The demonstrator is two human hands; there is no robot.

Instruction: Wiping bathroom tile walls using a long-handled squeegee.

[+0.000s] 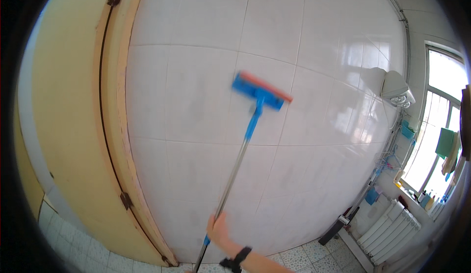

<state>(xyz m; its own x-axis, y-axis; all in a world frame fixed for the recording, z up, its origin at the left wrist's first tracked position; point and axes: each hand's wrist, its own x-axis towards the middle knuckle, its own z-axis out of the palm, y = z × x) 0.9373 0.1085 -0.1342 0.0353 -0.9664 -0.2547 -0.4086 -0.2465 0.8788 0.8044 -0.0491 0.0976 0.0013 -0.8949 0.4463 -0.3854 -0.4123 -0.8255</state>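
Right hand [219,229]: gripping the pole [233,176]
Left hand [189,271]: barely showing at the near edge; grip cannot be told
Head [257,92]: blue, red-edged, on the pole's far end, before the wall [196,91]
Door [68,111]: left
Radiator [390,231], window [446,72]: far right

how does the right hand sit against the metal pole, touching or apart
Touching: the head view shows the right hand closed around the metal pole, with no gap.

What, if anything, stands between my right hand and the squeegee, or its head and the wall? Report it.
Nothing visible: your right hand is closed around the squeegee's metal pole, and no object shows between its blue head and the tiled wall. Whether they touch is unclear.
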